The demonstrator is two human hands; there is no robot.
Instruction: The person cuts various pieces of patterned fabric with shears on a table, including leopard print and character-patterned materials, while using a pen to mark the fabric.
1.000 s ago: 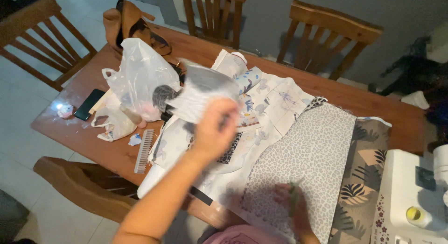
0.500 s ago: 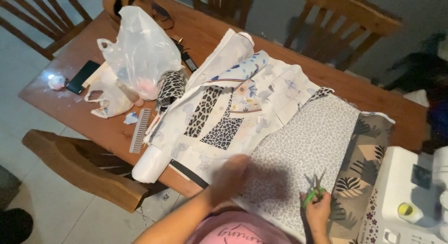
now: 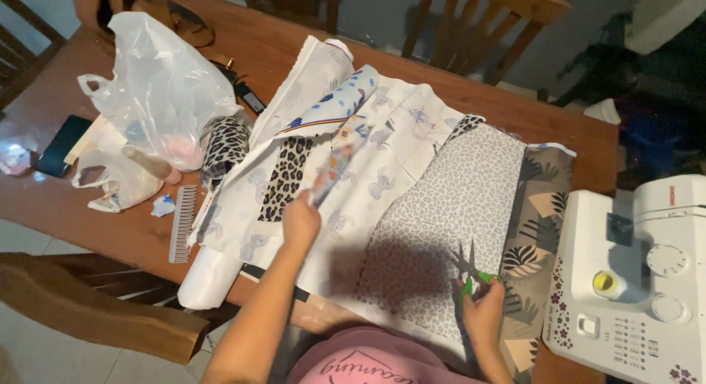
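Note:
My left hand (image 3: 300,224) is closed on a small strip of patterned fabric (image 3: 329,171), lifted over the pale floral cloth (image 3: 390,141) in the middle of the wooden table (image 3: 529,116). My right hand (image 3: 482,308) holds green-handled scissors (image 3: 469,270) with the blades pointing up, over the grey leopard-print fabric (image 3: 448,215) near the front edge. A leaf-print cloth (image 3: 540,207) lies beneath it to the right. A black-and-white leopard-print piece (image 3: 283,180) lies just left of my left hand.
A white sewing machine (image 3: 636,274) stands at the right. Clear plastic bags (image 3: 158,90) sit at the left with a comb (image 3: 182,222), a dark phone (image 3: 62,145) and a white fabric roll (image 3: 206,277). Wooden chairs (image 3: 95,310) surround the table.
My left hand moved from the bundle at the table's middle down toward me, then back up to the floral cloth, now gripping a small strip. The right hand raised the scissors.

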